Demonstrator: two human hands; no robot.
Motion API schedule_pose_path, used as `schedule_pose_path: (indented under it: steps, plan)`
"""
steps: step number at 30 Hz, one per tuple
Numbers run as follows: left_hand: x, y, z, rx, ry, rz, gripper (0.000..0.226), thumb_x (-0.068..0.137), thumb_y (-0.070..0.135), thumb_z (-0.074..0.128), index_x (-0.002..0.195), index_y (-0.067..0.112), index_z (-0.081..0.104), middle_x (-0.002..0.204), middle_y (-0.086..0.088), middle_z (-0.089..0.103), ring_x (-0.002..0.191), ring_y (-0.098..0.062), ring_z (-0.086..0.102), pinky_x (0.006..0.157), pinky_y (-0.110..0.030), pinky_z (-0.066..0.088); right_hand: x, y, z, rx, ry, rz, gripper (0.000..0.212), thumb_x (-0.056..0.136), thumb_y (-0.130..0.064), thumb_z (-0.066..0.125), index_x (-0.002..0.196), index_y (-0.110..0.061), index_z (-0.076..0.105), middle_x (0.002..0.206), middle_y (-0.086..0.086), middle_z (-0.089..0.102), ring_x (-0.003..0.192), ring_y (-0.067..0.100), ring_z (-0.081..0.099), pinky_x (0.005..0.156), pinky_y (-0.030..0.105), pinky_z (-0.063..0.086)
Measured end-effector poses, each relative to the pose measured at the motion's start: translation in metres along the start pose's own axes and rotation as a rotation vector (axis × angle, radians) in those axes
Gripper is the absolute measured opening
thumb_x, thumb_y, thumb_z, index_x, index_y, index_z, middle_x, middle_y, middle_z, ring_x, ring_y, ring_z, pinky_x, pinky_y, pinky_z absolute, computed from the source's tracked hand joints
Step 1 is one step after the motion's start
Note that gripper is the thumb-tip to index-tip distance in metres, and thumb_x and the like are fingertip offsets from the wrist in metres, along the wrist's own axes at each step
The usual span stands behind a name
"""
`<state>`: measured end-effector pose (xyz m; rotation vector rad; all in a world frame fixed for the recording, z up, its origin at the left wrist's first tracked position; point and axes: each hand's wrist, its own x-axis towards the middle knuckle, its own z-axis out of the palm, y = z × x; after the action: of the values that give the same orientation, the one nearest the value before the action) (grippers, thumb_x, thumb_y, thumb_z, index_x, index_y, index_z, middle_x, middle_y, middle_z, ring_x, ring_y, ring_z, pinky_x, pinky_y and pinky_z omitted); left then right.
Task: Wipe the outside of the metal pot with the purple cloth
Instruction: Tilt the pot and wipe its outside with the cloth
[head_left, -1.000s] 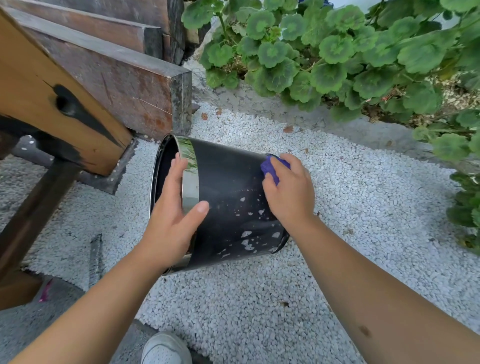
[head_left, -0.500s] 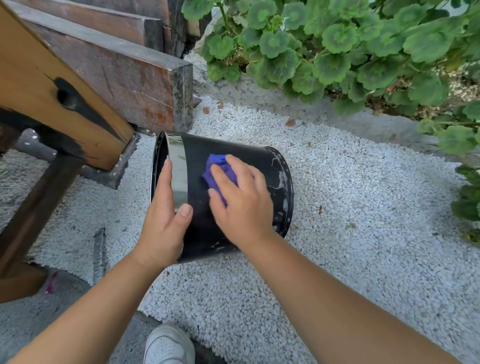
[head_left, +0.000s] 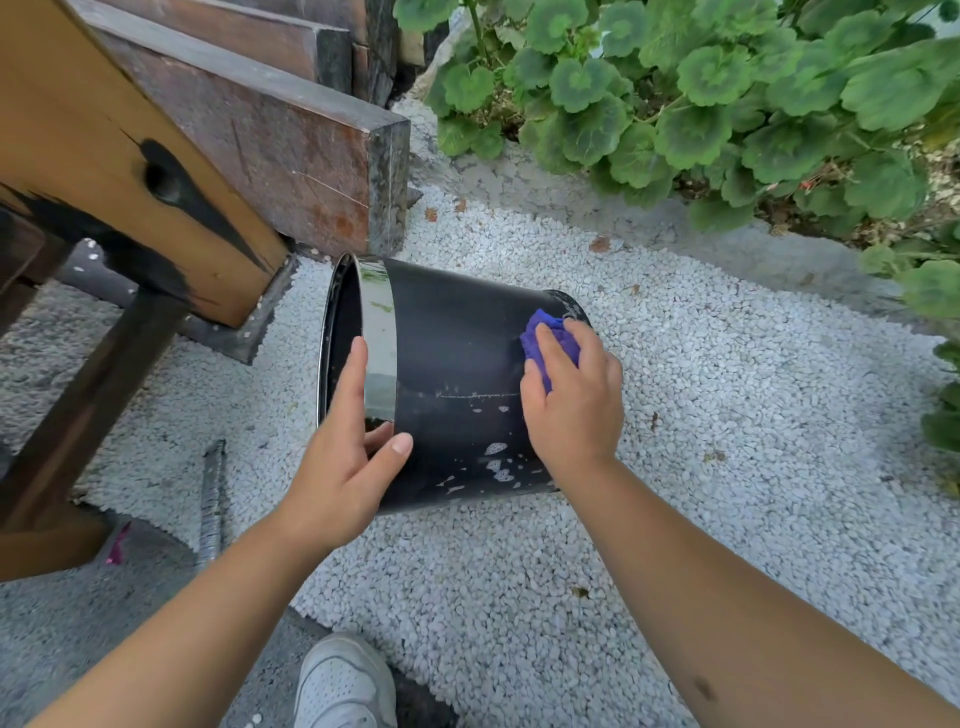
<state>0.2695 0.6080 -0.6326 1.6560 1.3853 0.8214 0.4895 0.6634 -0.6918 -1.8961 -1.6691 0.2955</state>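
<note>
Clutter first. Wooden bench beams (head_left: 249, 140) crowd the far left, their cut ends just beside the pot's rim. A dark bench leg (head_left: 88, 405) slants down at left onto a grey slab (head_left: 62, 639). A ribbed metal rod (head_left: 210, 499) lies near-left on the gravel edge. Geranium leaves (head_left: 701, 93) fill the far right, well apart from the pot. White gravel (head_left: 727, 441) covers the ground all round. A white sneaker (head_left: 343, 680) sits at the near edge, between my two forearms. Nothing blocks the pot's side facing me except my own hands.

The metal pot (head_left: 457, 374) lies tipped on its side on the gravel, centre of view. Long axis runs left to right, slightly tilted far-right. The open mouth points left toward the bench, the base points right. A shiny chrome band rings the mouth; the rest of the wall is black, with pale flecks and a thin scratch line on the near-lower part.

My left hand (head_left: 348, 457) is spread on the rim band, fingers up along the chrome, thumb out on the black wall, pressing rather than closed round anything. My right hand (head_left: 576, 400) is bunched over the purple cloth (head_left: 545, 338), pressing it on the pot wall close to the base end.
</note>
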Motion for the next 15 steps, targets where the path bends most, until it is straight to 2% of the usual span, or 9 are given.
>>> schedule_pose_path:
  steps: [3, 5, 7, 9, 11, 13, 15]
  plan:
    - [0.003, 0.005, 0.006, 0.029, 0.009, 0.013, 0.077, 0.096, 0.028, 0.046, 0.146, 0.053, -0.006, 0.151, 0.047, -0.001, 0.139, 0.018, 0.019, 0.097, -0.002, 0.033, 0.008, 0.004, -0.004, 0.070, -0.034, 0.008, 0.037, 0.087, -0.023, 0.065, 0.124, -0.019, 0.066, 0.135, 0.003, 0.053, 0.111, 0.031, 0.053, 0.083, 0.037, 0.049]
    - [0.009, 0.008, 0.009, 0.055, 0.032, 0.016, 0.078, 0.095, 0.022, 0.046, 0.147, 0.049, -0.005, 0.148, 0.050, 0.001, 0.135, 0.023, 0.019, 0.095, 0.000, 0.032, 0.018, 0.002, -0.011, 0.200, -0.072, 0.120, 0.037, 0.088, -0.024, 0.062, 0.125, -0.022, 0.065, 0.135, -0.004, 0.051, 0.113, 0.017, 0.053, 0.089, 0.026, 0.045]
    - [0.014, 0.011, 0.010, 0.060, 0.041, 0.021, 0.076, 0.095, 0.025, 0.046, 0.149, 0.047, -0.003, 0.149, 0.050, 0.003, 0.136, 0.021, 0.020, 0.096, 0.000, 0.031, 0.029, -0.005, -0.019, 0.433, -0.095, 0.298, 0.035, 0.087, -0.027, 0.060, 0.121, -0.026, 0.068, 0.128, -0.011, 0.054, 0.105, 0.000, 0.054, 0.087, 0.012, 0.044]
    - [0.018, 0.015, 0.012, 0.064, 0.054, 0.038, 0.074, 0.095, 0.031, 0.046, 0.150, 0.047, -0.002, 0.149, 0.049, 0.006, 0.136, 0.020, 0.022, 0.096, 0.001, 0.030, 0.038, -0.019, -0.028, 0.746, -0.135, 0.466, 0.030, 0.082, -0.027, 0.059, 0.108, -0.030, 0.073, 0.110, -0.013, 0.067, 0.093, -0.001, 0.062, 0.082, 0.020, 0.050]
    - [0.022, 0.017, 0.011, 0.081, 0.073, 0.048, 0.072, 0.095, 0.036, 0.044, 0.150, 0.046, 0.000, 0.149, 0.049, 0.007, 0.136, 0.020, 0.022, 0.096, 0.002, 0.028, 0.045, -0.036, -0.036, 1.089, -0.182, 0.616, 0.025, 0.078, -0.026, 0.060, 0.097, -0.028, 0.075, 0.091, -0.008, 0.074, 0.081, 0.007, 0.069, 0.071, 0.024, 0.052]
    - [0.025, 0.018, 0.011, 0.082, 0.088, 0.069, 0.070, 0.096, 0.038, 0.043, 0.151, 0.044, 0.001, 0.150, 0.047, 0.011, 0.136, 0.017, 0.025, 0.098, -0.001, 0.029, 0.047, -0.051, -0.041, 1.349, -0.206, 0.654, 0.027, 0.078, -0.027, 0.063, 0.102, -0.018, 0.072, 0.091, 0.001, 0.075, 0.086, 0.014, 0.071, 0.077, 0.028, 0.053]
    - [0.028, 0.015, 0.010, 0.072, 0.096, 0.085, 0.067, 0.098, 0.047, 0.040, 0.152, 0.040, 0.002, 0.153, 0.041, 0.013, 0.142, 0.006, 0.026, 0.109, -0.013, 0.028, 0.042, -0.065, -0.043, 1.355, -0.247, 0.539, 0.034, 0.076, -0.039, 0.069, 0.104, -0.021, 0.069, 0.108, 0.005, 0.072, 0.099, 0.014, 0.068, 0.091, 0.031, 0.051]
